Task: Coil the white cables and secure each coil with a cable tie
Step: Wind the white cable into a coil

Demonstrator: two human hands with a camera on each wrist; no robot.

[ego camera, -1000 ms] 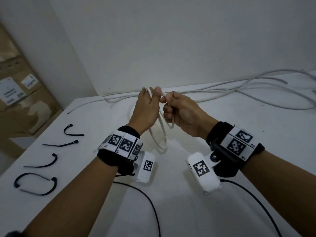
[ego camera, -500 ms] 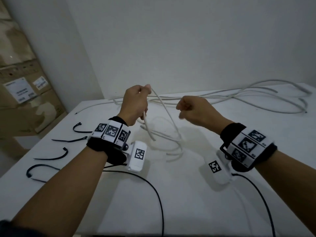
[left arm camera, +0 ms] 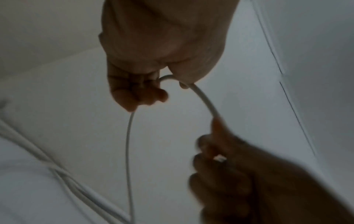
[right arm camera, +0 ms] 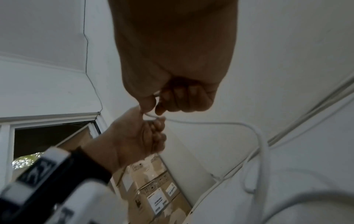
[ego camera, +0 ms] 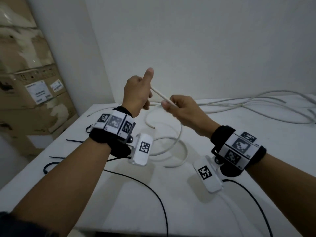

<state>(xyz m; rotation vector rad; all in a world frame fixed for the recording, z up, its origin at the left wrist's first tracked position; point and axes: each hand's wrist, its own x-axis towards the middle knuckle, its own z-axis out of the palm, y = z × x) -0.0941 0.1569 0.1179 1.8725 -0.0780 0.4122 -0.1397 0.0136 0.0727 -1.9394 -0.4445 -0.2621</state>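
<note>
A white cable (ego camera: 159, 94) runs taut between my two hands above the table. My left hand (ego camera: 148, 98) is raised with the thumb pointing up and its fingers curled round the cable. In the left wrist view the cable (left arm camera: 203, 100) bends out of the left hand (left arm camera: 153, 84) towards the right hand (left arm camera: 220, 151). My right hand (ego camera: 168, 104) pinches the cable just right of the left hand. Loose loops of the same cable (ego camera: 177, 139) hang below and lie on the white table (ego camera: 188, 211). Several black cable ties (ego camera: 73, 140) lie at the table's left edge.
More white cables (ego camera: 256, 106) sprawl along the table's far right by the wall. Cardboard boxes (ego camera: 34, 93) are stacked left of the table. Black wires (ego camera: 153, 190) from the wrist cameras trail over the near part of the table.
The right hand, half a second ago apart from the left, has come back close to it and pinches the cable. The left hand has risen, its thumb now up.
</note>
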